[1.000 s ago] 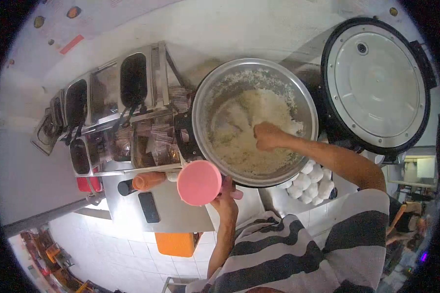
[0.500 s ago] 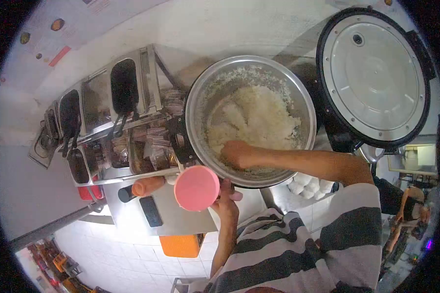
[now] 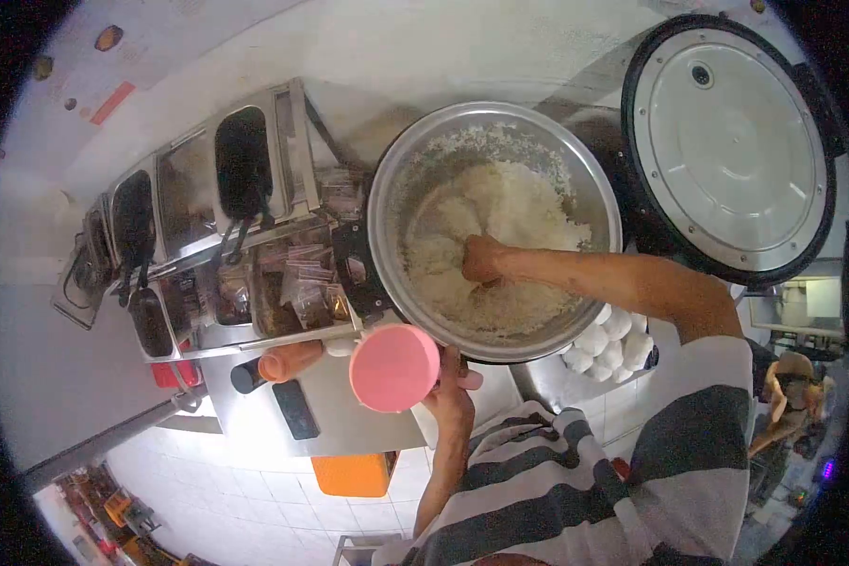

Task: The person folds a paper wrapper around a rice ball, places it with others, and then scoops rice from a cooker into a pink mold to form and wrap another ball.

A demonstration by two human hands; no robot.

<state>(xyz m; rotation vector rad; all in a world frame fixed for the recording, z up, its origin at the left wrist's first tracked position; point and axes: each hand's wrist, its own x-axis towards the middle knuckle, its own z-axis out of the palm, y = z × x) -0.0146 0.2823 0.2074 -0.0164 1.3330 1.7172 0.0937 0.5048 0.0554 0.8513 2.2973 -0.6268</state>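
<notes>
Below the front rim of a big round metal pot (image 3: pixel 383 274), my left hand (image 3: pixel 453 401) is closed around the handle of a pink plastic dipper (image 3: pixel 394 368), its round side facing the camera. White cooked rice (image 3: pixel 528 203) lies heaped in the pot, with grains stuck to the inner wall. My right hand (image 3: pixel 484 260) reaches over the pot's right rim, down into the rice. Its fingers are curled into a fist, and whatever they grip is hidden.
A hinged round lid (image 3: pixel 736 146) stands raised at the right. Metal food containers (image 3: pixel 184 189) with dark utensils line the left. A phone (image 3: pixel 296 409), an orange bottle (image 3: pixel 291 360) and several white wrapped bundles (image 3: pixel 608 347) lie near the pot. An orange stool (image 3: pixel 351 474) stands below.
My right hand has moved up and right within the pot, away from its front wall. In the picture, the dipper and my left hand sit slightly further right.
</notes>
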